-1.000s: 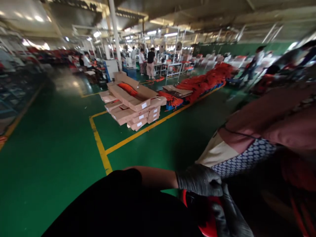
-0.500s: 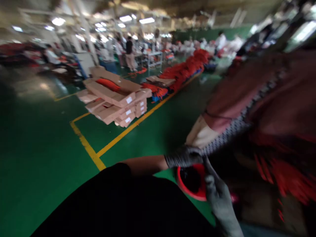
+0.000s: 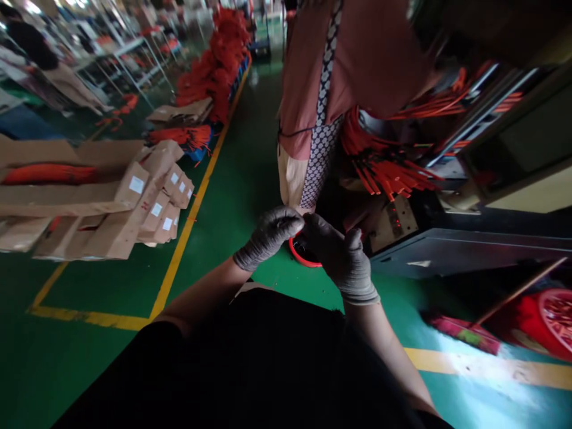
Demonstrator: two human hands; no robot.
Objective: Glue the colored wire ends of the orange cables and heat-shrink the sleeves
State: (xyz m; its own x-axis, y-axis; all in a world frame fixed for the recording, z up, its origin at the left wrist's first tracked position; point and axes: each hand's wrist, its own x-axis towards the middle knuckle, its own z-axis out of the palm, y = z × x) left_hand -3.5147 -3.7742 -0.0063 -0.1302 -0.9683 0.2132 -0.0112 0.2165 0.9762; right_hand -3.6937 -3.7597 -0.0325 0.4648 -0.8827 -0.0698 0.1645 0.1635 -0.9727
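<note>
Both my hands wear thin grey knitted gloves and meet in front of me, fingertips close together. My left hand [image 3: 271, 236] is closed, thumb and fingers pinched; whatever might be between them is too small to make out. Opposite it, my right hand [image 3: 342, 256] points its fingers toward the left fingertips, thumb raised and apart. I cannot tell whether the fingertips touch. Beneath and beyond the hands, partly hidden by them, a red basin [image 3: 305, 260] with dark contents stands on the green floor. Just past it is a person in a pink garment [image 3: 300, 101] with a patterned apron.
Cardboard boxes [image 3: 111, 223] are stacked at left, inside yellow floor lines. Behind them runs a long pile of orange bundles [image 3: 212, 77]. At right are a machine [image 3: 447, 250], hanging orange strips [image 3: 384, 170], a broom [image 3: 467, 333] and a red bucket [image 3: 554, 322] holding small pieces.
My view has swung right and down, bringing the machine, broom and bucket into sight. My hands have shifted left in the picture, and my right hand has risen level with the left.
</note>
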